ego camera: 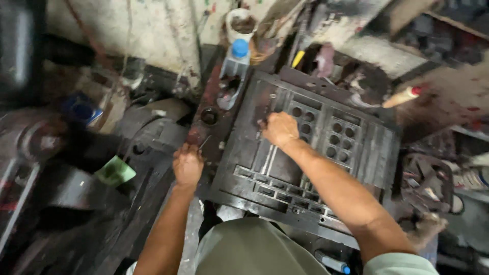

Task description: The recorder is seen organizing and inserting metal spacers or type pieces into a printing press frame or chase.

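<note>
A large dark metal frame point(367, 153) with bars, slots and round holes lies flat in front of me on a grimy bench. My right hand point(279, 128) rests as a closed fist on the frame's middle, beside the block of round holes; whether it holds anything is hidden. My left hand point(187, 164) sits at the frame's left edge, fingers curled over a thin metal piece there. Both forearms reach in from the bottom of the view.
A plastic bottle with a blue cap point(235, 66) stands at the frame's far left corner, a white cup point(241, 23) behind it. A wooden-handled tool point(402, 97) lies at the right. A green scrap point(115, 171) sits on dark machinery at the left.
</note>
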